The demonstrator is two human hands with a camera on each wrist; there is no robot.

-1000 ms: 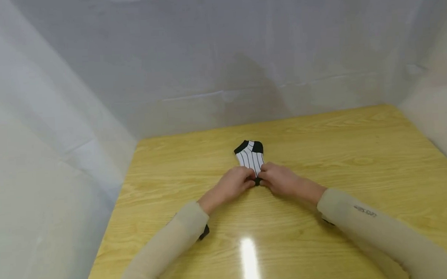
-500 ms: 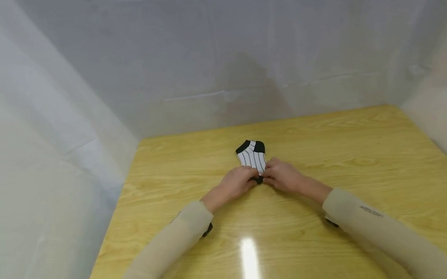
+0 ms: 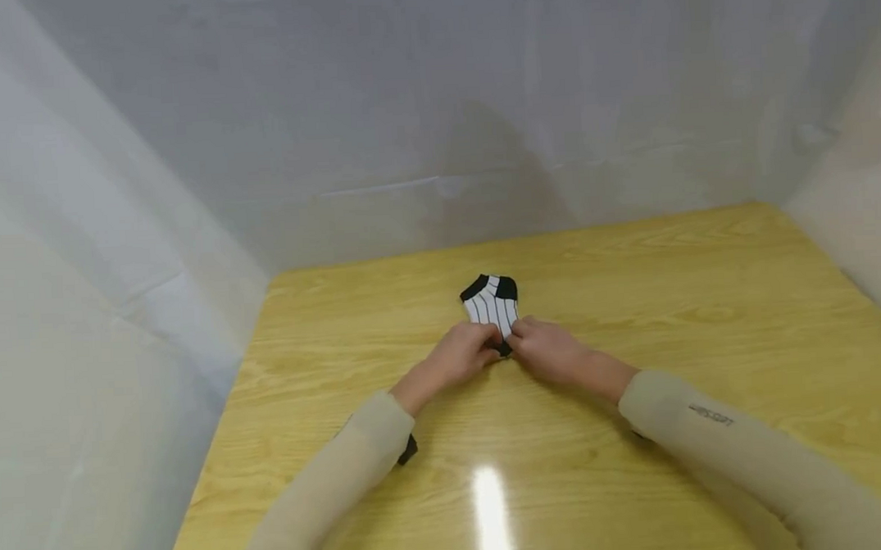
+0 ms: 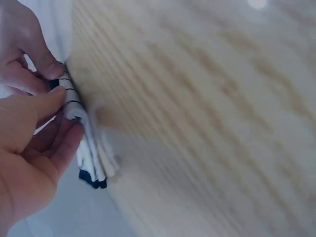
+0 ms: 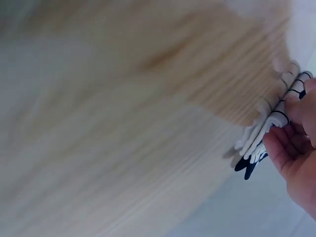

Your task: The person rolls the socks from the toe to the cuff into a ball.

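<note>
Your hands have crept a little farther up the striped socks [image 3: 492, 308] since a second ago, and the bundle's near end has moved with them: less white shows ahead of your knuckles now than it did. Your left hand [image 3: 464, 355] pinches that near end, thumb on top and fingers curled beneath, as the left wrist view shows. Your right hand [image 3: 545, 351] grips the same end from the other side, fingers wrapped round the layered fabric. The two hands sit almost touching each other, with only a dark bit of sock between them.

That reads to me as a fold or roll under way from the near end, with the far end and its black patches not yet taken in. The socks lie on the table [image 3: 707, 296], around the middle and toward its far edge.

As for containers, none shows in any view, only pale sheeting [image 3: 114, 240] walling the table on three sides.
</note>
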